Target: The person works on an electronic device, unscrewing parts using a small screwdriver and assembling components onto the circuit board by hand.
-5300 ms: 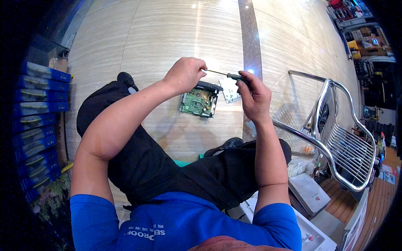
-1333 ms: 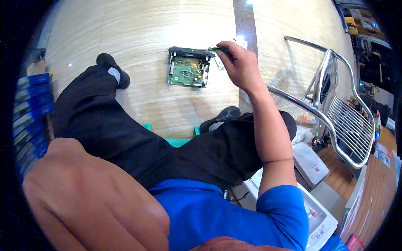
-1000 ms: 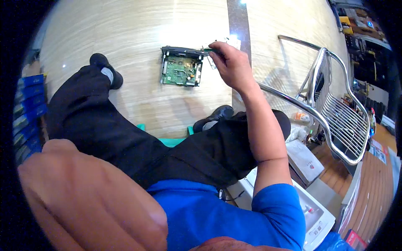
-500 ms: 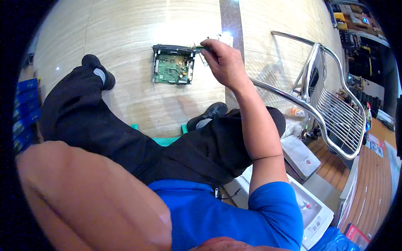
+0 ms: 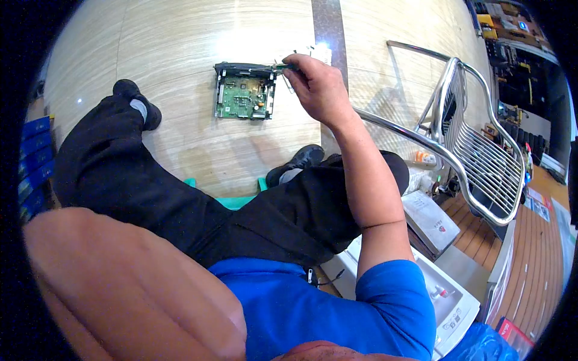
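An electronic unit (image 5: 244,99) lies on the floor with its casing open, showing a green circuit board inside a metal frame. A dark front panel (image 5: 244,67) runs along its far side. At that panel's right end, my right hand (image 5: 322,87) is closed in a pinch on a thin dark-green piece (image 5: 288,67); its kind is too small to tell. My left hand (image 5: 138,283) looms large and blurred right by the camera at the lower left, away from the unit. Its fingertips and anything in them are hidden.
A chrome-framed chair (image 5: 481,144) lies tipped over on the right. A whitish item (image 5: 316,54) is on the floor behind my right hand. Blue boxes (image 5: 36,156) stand at the left edge. Beside my right leg are a grey box (image 5: 430,222) and a white appliance part (image 5: 445,295).
The whole view has shifted slightly, so the unit and my right hand appear a little further left. My right hand keeps its pinch at the panel's end.
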`<state>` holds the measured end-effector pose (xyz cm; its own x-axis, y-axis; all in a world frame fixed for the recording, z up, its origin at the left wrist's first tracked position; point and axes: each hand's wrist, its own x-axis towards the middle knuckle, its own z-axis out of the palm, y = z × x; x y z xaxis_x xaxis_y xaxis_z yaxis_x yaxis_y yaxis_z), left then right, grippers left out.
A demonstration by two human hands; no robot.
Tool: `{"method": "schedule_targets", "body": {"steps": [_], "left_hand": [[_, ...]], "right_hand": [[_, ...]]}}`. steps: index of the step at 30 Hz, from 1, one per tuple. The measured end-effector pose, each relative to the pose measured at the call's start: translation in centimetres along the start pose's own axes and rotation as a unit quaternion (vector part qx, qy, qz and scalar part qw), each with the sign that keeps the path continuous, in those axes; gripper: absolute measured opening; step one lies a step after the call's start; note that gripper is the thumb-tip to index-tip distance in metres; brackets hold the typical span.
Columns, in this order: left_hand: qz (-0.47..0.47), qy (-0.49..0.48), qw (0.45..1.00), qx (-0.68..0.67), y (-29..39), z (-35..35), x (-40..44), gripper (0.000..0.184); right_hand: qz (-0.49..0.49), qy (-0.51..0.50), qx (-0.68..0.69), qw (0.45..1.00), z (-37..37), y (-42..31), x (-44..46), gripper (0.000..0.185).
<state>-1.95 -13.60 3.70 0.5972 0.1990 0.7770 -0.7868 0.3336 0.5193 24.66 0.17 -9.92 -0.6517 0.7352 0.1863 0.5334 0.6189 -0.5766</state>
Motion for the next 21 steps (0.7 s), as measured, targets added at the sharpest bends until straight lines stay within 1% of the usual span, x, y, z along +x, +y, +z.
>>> {"method": "schedule_targets", "body": {"steps": [7,13,15,21], "left_hand": [[-0.013,-0.012,1.0,0.006,0.5,-0.1,0.3,0.022],[-0.036,-0.018,0.999,0.014,1.0,-0.3,0.9,0.021],[-0.04,-0.02,0.999,0.018,1.1,-0.4,1.0,0.021],[-0.062,-0.02,0.997,0.048,1.8,-0.9,1.3,0.021]], "right_hand": [[0.005,-0.01,-0.003,1.0,0.0,-0.1,0.1,0.019],[0.006,-0.006,0.021,1.0,0.2,0.1,-0.1,0.019],[0.013,-0.013,0.003,1.0,0.2,0.0,-0.1,0.019],[0.018,-0.04,0.006,0.999,0.6,0.4,-0.2,0.019]]}}
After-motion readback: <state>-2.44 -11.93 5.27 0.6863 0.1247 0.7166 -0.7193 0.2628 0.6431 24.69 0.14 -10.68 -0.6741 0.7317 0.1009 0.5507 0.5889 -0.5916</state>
